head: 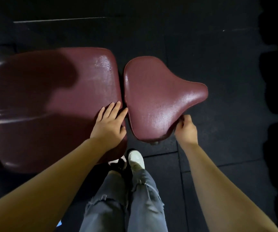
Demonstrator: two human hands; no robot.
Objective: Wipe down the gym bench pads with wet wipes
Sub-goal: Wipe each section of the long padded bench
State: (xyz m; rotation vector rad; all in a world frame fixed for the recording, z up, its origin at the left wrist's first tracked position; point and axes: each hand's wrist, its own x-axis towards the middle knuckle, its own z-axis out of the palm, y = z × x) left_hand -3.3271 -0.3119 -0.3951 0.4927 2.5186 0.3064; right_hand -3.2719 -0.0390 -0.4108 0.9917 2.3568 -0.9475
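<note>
Head view, maroon seat pad (158,99) tapering rightward, right hand (186,129) curled at its near edge, left hand (109,123) flat on back pad (54,101).

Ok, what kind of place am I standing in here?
Most likely a gym: a maroon padded back pad and matching seat pad of a weight bench, over dark rubber floor tiles.

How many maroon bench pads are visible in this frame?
2. The large back pad lies at left, with the left hand resting flat on its near corner. The smaller seat pad sits right of it, the right hand gripping its near edge. None looks hidden.
</note>
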